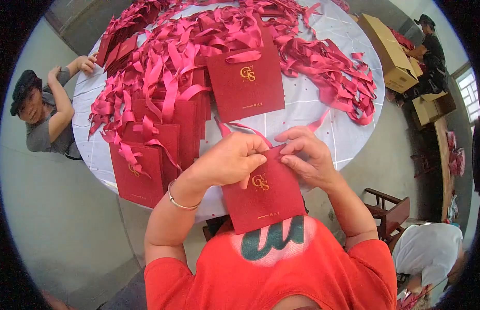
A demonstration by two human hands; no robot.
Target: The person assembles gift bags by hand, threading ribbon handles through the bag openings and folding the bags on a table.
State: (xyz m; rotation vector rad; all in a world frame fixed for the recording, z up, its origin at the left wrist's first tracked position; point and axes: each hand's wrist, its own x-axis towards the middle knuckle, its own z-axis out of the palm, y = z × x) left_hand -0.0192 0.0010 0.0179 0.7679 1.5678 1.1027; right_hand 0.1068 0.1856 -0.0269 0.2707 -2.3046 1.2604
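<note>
A dark red paper gift bag [266, 199] with gold print leans upright against my chest at the table's near edge. My left hand [237, 157] pinches its top edge near the left corner, thumb and fingertips together. At the right corner my right hand [308, 157] grips the same edge between thumb and forefinger. A pink ribbon [318, 122] runs up from behind my right fingers, and another strand lies behind my left hand. Where the ribbon meets the bag is hidden by my fingers. Just beyond lies a finished-looking bag [246, 85] with a ribbon handle.
Stacked red bags [139, 173] with trailing ribbons stand at left. A loose ribbon heap [335, 72] covers the right of the round white-clothed table [353, 142]. One person [49, 108] sits at left; others are at right near cardboard boxes [387, 51] and a wooden chair [390, 209].
</note>
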